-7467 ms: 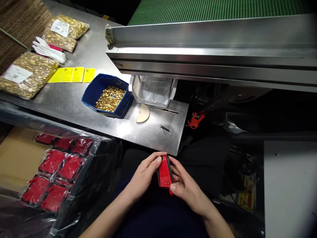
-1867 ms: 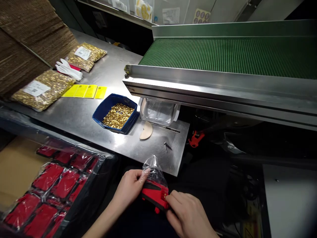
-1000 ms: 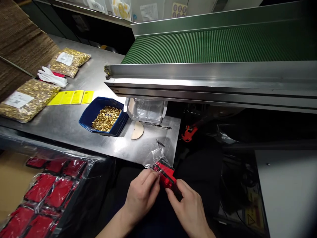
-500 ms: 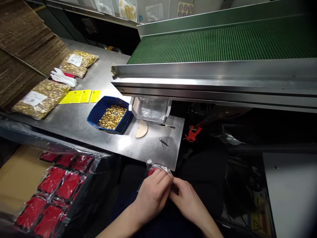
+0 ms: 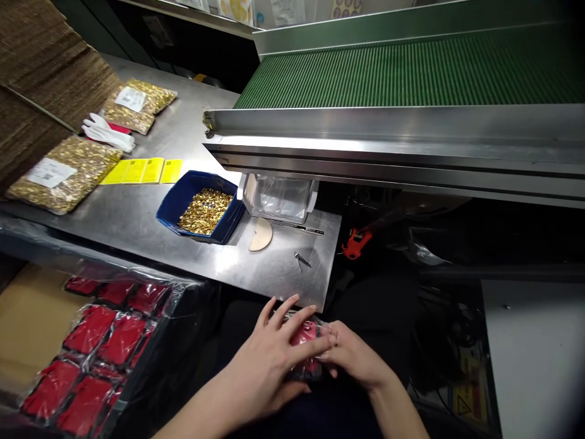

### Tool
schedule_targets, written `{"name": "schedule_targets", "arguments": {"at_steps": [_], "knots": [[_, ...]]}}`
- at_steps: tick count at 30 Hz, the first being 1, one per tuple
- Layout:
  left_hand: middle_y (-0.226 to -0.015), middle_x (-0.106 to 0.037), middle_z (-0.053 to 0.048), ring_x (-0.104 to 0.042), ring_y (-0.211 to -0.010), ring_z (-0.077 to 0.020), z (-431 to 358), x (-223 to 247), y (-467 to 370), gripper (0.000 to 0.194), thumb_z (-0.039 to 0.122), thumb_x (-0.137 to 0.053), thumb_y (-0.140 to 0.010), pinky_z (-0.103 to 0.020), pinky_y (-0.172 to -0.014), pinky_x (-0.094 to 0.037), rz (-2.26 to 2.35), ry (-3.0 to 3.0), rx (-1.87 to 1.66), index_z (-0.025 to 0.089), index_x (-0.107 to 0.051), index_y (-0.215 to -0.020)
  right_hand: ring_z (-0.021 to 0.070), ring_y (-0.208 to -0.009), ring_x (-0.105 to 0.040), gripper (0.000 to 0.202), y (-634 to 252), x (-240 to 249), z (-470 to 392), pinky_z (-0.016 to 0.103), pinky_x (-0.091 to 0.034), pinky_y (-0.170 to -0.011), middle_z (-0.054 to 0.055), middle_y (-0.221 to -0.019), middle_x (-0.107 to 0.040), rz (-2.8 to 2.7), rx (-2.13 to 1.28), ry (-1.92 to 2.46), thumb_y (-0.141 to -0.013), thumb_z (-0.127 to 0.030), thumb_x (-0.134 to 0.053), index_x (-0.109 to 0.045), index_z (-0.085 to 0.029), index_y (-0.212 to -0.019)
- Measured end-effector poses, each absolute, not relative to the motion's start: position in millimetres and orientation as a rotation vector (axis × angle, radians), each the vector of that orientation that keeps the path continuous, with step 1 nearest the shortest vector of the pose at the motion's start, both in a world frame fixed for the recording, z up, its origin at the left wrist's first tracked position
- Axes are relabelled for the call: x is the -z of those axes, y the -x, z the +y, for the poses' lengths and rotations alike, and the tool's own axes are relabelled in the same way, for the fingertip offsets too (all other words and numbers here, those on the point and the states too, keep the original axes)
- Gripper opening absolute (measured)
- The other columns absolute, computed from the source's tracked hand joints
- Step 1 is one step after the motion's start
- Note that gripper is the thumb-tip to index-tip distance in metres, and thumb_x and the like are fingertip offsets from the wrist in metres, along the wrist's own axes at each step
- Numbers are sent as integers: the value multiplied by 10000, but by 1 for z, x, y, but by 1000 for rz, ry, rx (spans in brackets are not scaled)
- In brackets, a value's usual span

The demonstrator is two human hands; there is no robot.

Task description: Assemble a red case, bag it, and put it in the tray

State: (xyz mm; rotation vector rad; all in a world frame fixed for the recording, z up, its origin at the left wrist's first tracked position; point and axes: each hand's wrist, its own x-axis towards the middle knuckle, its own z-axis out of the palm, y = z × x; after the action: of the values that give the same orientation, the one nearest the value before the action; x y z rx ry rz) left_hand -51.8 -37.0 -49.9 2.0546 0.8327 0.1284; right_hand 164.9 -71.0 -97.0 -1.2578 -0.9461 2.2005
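Far to the left of the fingers, a tray of bagged red parts (image 5: 95, 341) sits low beside the person's knees, each red piece wrapped in clear film. Above it, on the steel bench (image 5: 137, 213), lie two bags of small gold pieces (image 5: 59, 174), a white glove (image 5: 107, 131) and a row of yellow labels (image 5: 141, 171), all well away from the hands. Closer, up and left of the fingertips, a blue bin (image 5: 171, 207) holds loose gold pieces (image 5: 203, 210), with a clear plastic box (image 5: 278, 198) just beside it and a pale half-round piece (image 5: 260, 235) in front of that box. A small screw (image 5: 300, 259) lies on the bench just beyond the fingertips.

The left hand (image 5: 269, 360) lies flat over a red part in a clear bag (image 5: 306, 335), fingers (image 5: 292, 323) spread apart and pressing down on top of it. The bagged part sits low in the person's lap, just below the bench edge, between the two hands. The right hand (image 5: 356, 360) holds the bag from the right, its fingers curled against the plastic; whether they pinch the film or only steady it is hard to tell, as the left hand covers much of it.

Up and right of the fingers, an orange clip-like tool (image 5: 354, 244) hangs in the dark gap below the green conveyor belt (image 5: 411, 67).
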Motion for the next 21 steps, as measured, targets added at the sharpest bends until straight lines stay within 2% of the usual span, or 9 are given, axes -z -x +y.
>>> {"name": "schedule_targets", "arguments": {"at_steps": [2,5,7,9,11,14,16,18,21], "knots": [[-1642,-411,-66,-380,-1493,-431,-39,63,60,1008,191,-924,-699,-727,-1215,-282,821,-1843,-106,498,-434,-1525,77,-492,-388,429,-167,101,-73,195,-319,-482,-39,-638,-550,-951,-2243,1230,-858,-579,-696,-698,-150,-863],[-1536,-516,-97,-559,-1352,-343,-49,92,69,1073,292,-945,-700,-520,-1142,-470,803,-1325,-200,430,-352,-1584,82,-485,-429,590,-170,98,-76,204,-346,-518,-28,-633,-581,-1039,-2284,1182,-911,-717,-567,-738,-154,-944],[-1448,-576,-110,-655,-1200,-313,-56,109,73,1170,338,-939,-701,-453,-989,-560,777,-987,-258,404,-225,-1626,127,-588,-555,563,-173,91,-79,230,-433,-599,3,-735,-673,-1225,-2219,1230,-866,-724,-644,-774,-186,-966],[-1402,-600,-120,-696,-1086,-286,-59,119,75,1266,356,-934,-695,-417,-897,-570,727,-738,-303,387,-98,-1645,181,-752,-644,425,-175,85,-81,271,-492,-721,27,-858,-734,-1382,-2047,1315,-858,-635,-727,-810,-221,-907],[-1428,-586,-138,-674,-1154,-297,-59,120,75,1318,367,-941,-681,-433,-974,-527,664,-611,-355,348,-49,-1651,203,-817,-656,334,-178,84,-83,297,-495,-782,35,-852,-733,-1358,-1866,1362,-899,-545,-730,-824,-231,-837],[-1482,-551,-163,-543,-1371,-333,-57,117,71,1317,402,-943,-680,-463,-1147,-399,604,-568,-419,278,-69,-1658,191,-753,-596,299,-181,93,-86,293,-470,-725,28,-762,-652,-1126,-1723,1387,-906,-478,-745,-800,-207,-793],[-1457,-574,-165,-581,-1328,-338,-57,115,68,1327,432,-941,-673,-482,-1132,-415,631,-558,-415,273,-66,-1657,178,-735,-551,330,-181,103,-88,284,-457,-707,11,-743,-587,-948,-1670,1446,-941,-489,-697,-739,-197,-793],[-1414,-609,-151,-671,-1180,-326,-58,114,66,1348,432,-944,-654,-493,-1051,-485,740,-621,-368,306,-48,-1655,173,-737,-530,360,-179,110,-90,278,-459,-706,1,-778,-562,-897,-1665,1517,-986,-547,-605,-682,-209,-887],[-1329,-667,-136,-693,-1105,-353,-59,110,63,1395,411,-965,-600,-526,-1011,-508,1037,-959,-209,326,-59,-1658,190,-792,-548,458,-172,107,-87,284,-464,-721,13,-905,-599,-1249,-1676,1603,-970,-680,-540,-637,-237,-1031]]}}
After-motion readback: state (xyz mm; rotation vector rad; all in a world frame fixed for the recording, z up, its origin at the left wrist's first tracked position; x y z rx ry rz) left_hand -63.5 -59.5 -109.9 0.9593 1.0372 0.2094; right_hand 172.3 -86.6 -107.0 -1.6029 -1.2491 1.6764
